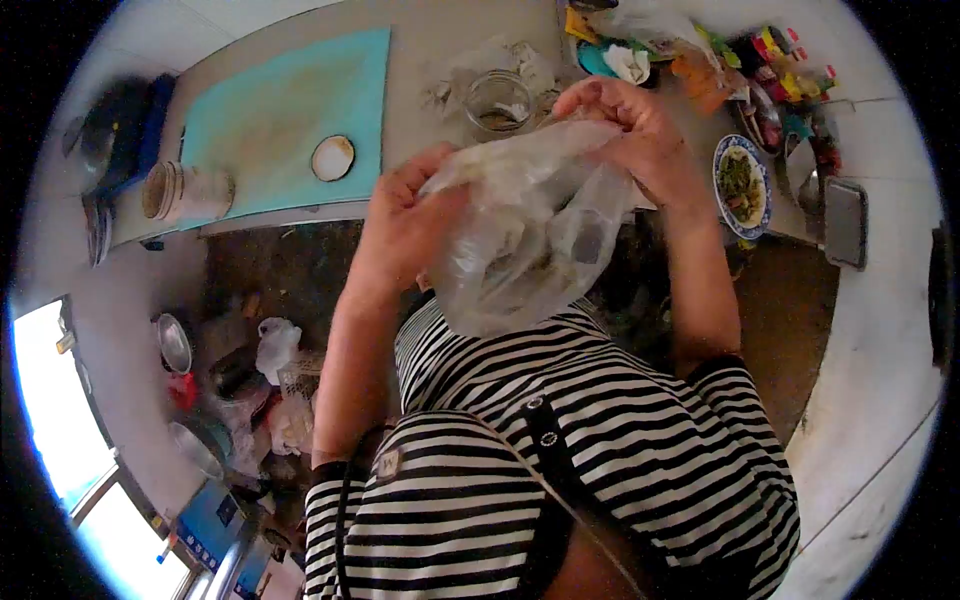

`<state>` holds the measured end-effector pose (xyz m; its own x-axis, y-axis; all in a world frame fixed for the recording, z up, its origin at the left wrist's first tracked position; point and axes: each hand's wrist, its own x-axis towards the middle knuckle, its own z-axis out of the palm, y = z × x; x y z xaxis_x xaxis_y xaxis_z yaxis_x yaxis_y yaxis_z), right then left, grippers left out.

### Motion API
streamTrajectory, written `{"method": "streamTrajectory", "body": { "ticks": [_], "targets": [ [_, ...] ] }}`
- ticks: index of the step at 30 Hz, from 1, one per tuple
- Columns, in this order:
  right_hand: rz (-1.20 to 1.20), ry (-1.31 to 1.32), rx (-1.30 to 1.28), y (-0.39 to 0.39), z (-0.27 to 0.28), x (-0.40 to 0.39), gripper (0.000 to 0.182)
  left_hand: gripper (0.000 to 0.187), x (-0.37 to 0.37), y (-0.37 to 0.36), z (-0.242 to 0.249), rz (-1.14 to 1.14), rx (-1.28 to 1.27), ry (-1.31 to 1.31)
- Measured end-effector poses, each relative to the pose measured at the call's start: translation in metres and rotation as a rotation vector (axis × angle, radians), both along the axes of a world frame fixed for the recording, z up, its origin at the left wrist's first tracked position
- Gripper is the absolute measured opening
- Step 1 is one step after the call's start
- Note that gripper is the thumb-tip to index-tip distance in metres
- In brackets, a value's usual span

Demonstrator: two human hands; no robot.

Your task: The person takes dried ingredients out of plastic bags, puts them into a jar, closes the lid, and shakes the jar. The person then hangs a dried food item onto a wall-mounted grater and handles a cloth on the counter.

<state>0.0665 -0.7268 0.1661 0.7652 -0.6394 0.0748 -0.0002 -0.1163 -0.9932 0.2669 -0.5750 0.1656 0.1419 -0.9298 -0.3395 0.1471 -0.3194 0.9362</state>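
Clear plastic bag [530, 230] at frame centre, left hand [405, 225] and right hand [640, 135] both gripping its top edge.

Both hands [405, 225] raised, grips closed

Both hands are raised above the counter [420, 60] edge, with a clear plastic bag [530, 230] filling the space between them. Straight ahead an open glass jar [498, 100] stands close. To the left, the teal cutting board [290, 110] lies mostly bare, with only a round lid [333, 158] and a tipped jar [185, 192] at its near edge. To the right, a plate of greens [741, 185] and crowded bottles [790, 70] block the way.
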Motion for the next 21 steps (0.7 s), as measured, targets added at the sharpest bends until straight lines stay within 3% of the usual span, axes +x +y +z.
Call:
{"method": "streamTrajectory", "body": {
  "ticks": [3, 6, 15, 21],
  "targets": [
    [0.06, 0.099, -0.039, 0.0, -0.018, 0.007, 0.034, 0.03, -0.001, 0.013, -0.009, 0.236, 0.037, 0.037],
    [0.091, 0.306, -0.065, 0.008, -0.014, 0.017, 0.034, 0.031, 0.013, 0.023, -0.038, 0.252, -0.178, 0.122],
    [0.186, 0.201, -0.398, 0.014, -0.033, 0.048, 0.033, 0.035, 0.036, 0.042, -0.028, 0.542, -0.076, 0.671],
    [0.249, 0.217, -0.294, 0.014, -0.037, 0.058, 0.033, 0.039, 0.039, 0.044, -0.014, 0.622, -0.09, 0.783]
  ]
}}
